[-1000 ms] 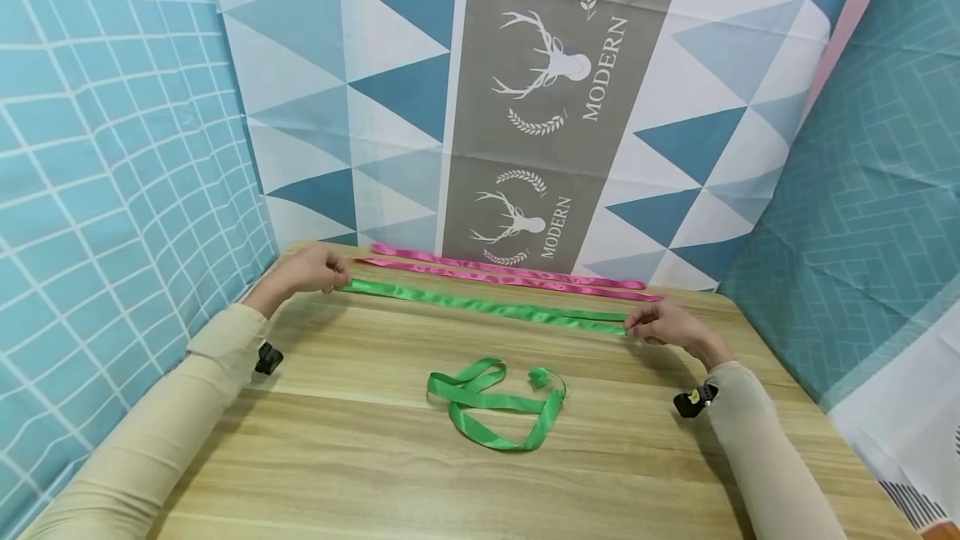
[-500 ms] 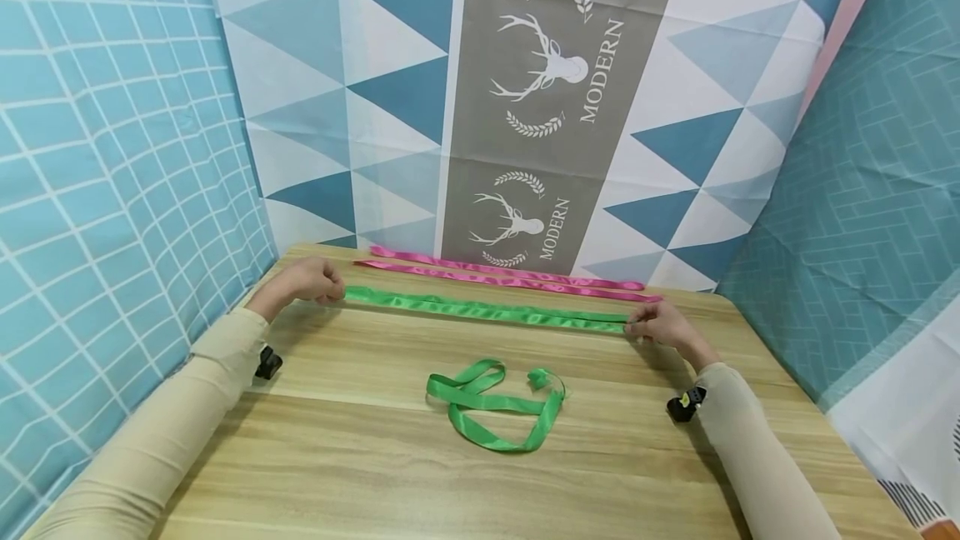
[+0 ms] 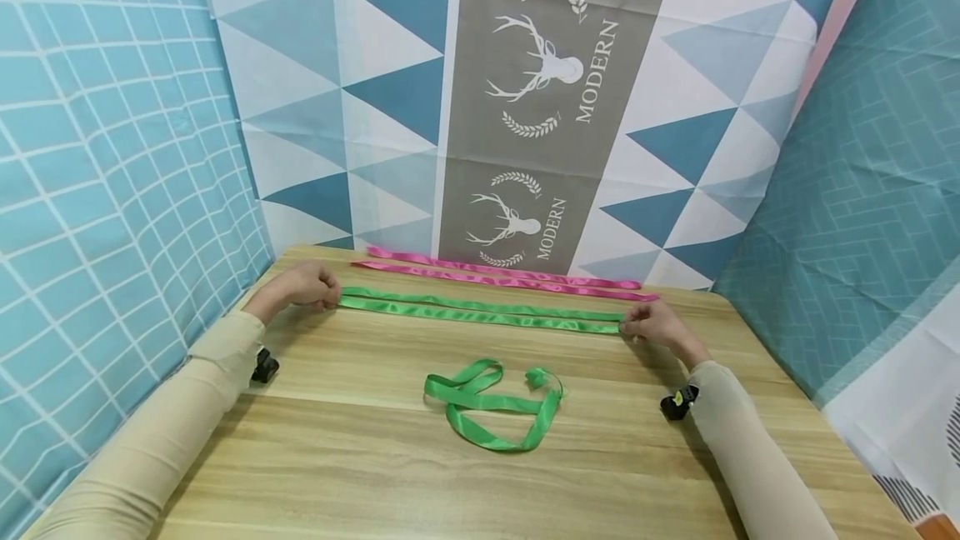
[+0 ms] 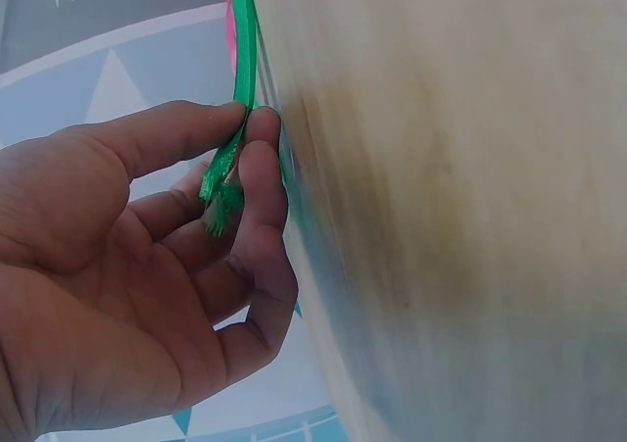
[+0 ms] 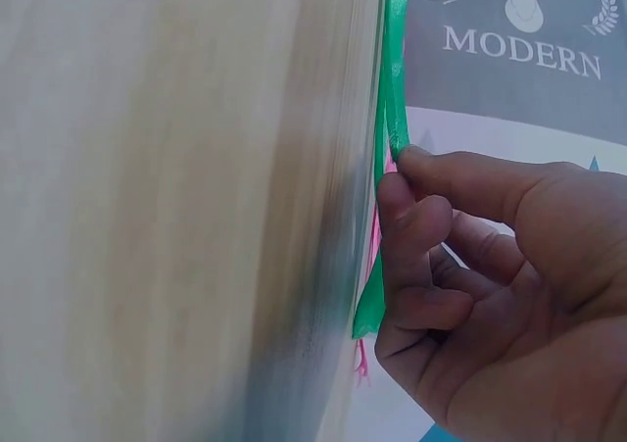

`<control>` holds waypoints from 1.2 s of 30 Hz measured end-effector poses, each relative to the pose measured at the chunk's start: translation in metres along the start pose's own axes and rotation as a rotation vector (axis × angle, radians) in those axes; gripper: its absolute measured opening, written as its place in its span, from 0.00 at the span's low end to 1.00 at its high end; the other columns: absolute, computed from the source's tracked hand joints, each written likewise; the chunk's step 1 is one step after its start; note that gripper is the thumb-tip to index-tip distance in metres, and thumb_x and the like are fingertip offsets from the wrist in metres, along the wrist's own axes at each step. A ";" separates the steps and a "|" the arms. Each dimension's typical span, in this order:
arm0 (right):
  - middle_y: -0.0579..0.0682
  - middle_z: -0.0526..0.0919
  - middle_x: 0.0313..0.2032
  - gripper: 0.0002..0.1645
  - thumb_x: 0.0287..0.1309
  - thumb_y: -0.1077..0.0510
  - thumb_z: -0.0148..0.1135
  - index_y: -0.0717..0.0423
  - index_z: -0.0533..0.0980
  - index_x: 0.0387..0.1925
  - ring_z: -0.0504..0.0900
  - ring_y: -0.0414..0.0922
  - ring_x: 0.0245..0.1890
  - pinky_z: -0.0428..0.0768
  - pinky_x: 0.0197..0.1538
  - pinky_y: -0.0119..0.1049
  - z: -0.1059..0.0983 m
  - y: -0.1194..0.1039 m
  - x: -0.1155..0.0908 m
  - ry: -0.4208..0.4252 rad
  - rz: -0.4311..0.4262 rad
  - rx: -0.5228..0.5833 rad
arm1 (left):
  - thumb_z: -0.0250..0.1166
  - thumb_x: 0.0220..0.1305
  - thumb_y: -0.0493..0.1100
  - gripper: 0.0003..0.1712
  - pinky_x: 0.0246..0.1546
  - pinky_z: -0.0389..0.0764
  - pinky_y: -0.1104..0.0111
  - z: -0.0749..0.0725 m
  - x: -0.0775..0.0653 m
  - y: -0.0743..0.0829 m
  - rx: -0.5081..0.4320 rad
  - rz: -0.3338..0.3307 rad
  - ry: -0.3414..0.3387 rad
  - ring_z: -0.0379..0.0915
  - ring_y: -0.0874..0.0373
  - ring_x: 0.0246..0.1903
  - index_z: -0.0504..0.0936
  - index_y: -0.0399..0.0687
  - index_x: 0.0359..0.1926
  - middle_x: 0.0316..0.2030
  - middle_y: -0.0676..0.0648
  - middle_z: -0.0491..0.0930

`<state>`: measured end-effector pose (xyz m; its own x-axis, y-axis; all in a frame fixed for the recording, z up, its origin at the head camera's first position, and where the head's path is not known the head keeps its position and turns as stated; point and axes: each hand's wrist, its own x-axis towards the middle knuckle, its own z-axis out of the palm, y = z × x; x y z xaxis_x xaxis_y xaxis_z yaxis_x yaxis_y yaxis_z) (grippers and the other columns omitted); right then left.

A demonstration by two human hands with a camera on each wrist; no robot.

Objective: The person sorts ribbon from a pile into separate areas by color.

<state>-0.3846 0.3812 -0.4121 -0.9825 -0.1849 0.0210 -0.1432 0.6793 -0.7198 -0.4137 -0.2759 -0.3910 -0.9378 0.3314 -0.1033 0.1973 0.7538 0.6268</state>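
Observation:
Stretched from hand to hand across the table is a narrow green satin ribbon (image 3: pixel 480 317). My left hand (image 3: pixel 306 284) pinches its left end between thumb and fingers, and frayed threads (image 4: pixel 225 210) stick out past the pinch in the left wrist view. At the other end, the thumb and index finger of my right hand (image 3: pixel 655 325) pinch the ribbon. A second green ribbon (image 3: pixel 480 304) lies just behind, nearly parallel, with a thin gap between the two. Closer to me, a longer green ribbon (image 3: pixel 495 401) lies in loose loops.
Behind the green ribbons, two pink ribbons (image 3: pixel 487 278) lie side by side along the back edge of the wooden table (image 3: pixel 337 457). Patterned cloth (image 3: pixel 405 107) hangs behind the table, with blue gridded cloth (image 3: pixel 120 148) at left and teal cloth (image 3: pixel 855 190) at right.
The held green ribbon has come slightly toward me, opening a gap from the ribbon behind it. Both hands have shifted a little left in view, the left one also slightly lower.

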 end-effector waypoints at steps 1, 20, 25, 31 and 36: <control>0.58 0.82 0.34 0.06 0.67 0.67 0.65 0.71 0.80 0.37 0.80 0.50 0.32 0.82 0.35 0.39 0.000 0.000 0.000 0.000 -0.003 0.001 | 0.59 0.67 0.31 0.10 0.25 0.68 0.66 0.000 0.000 0.000 0.000 0.005 -0.006 0.66 0.57 0.21 0.82 0.36 0.28 0.21 0.47 0.75; 0.60 0.82 0.32 0.16 0.73 0.56 0.57 0.68 0.76 0.45 0.79 0.50 0.25 0.79 0.32 0.46 -0.016 -0.037 -0.015 0.179 0.041 -0.076 | 0.63 0.71 0.48 0.17 0.39 0.76 0.54 -0.020 -0.018 0.023 0.138 0.017 0.164 0.75 0.46 0.41 0.83 0.36 0.46 0.44 0.38 0.81; 0.55 0.82 0.31 0.18 0.73 0.54 0.57 0.68 0.77 0.46 0.79 0.48 0.25 0.78 0.29 0.42 -0.026 -0.058 -0.024 0.251 -0.005 -0.161 | 0.63 0.72 0.50 0.22 0.42 0.77 0.48 -0.025 -0.026 0.046 0.175 0.020 0.193 0.76 0.38 0.47 0.79 0.33 0.51 0.49 0.32 0.79; 0.54 0.82 0.32 0.17 0.72 0.52 0.60 0.64 0.79 0.44 0.80 0.50 0.26 0.78 0.30 0.44 -0.029 -0.087 -0.037 0.293 -0.093 -0.191 | 0.61 0.74 0.51 0.24 0.46 0.76 0.44 -0.026 -0.037 0.072 0.206 0.105 0.204 0.75 0.35 0.51 0.78 0.32 0.55 0.52 0.30 0.78; 0.53 0.83 0.32 0.20 0.72 0.46 0.62 0.60 0.81 0.44 0.80 0.52 0.28 0.78 0.31 0.45 -0.024 -0.112 -0.049 0.326 -0.180 -0.185 | 0.63 0.74 0.48 0.20 0.50 0.77 0.46 -0.011 -0.043 0.100 0.227 0.317 0.089 0.76 0.41 0.52 0.81 0.38 0.56 0.52 0.38 0.80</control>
<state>-0.3230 0.3311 -0.3159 -0.9219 -0.0980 0.3748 -0.3058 0.7781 -0.5486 -0.3566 -0.2209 -0.3153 -0.8393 0.5249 0.1418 0.5300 0.7316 0.4288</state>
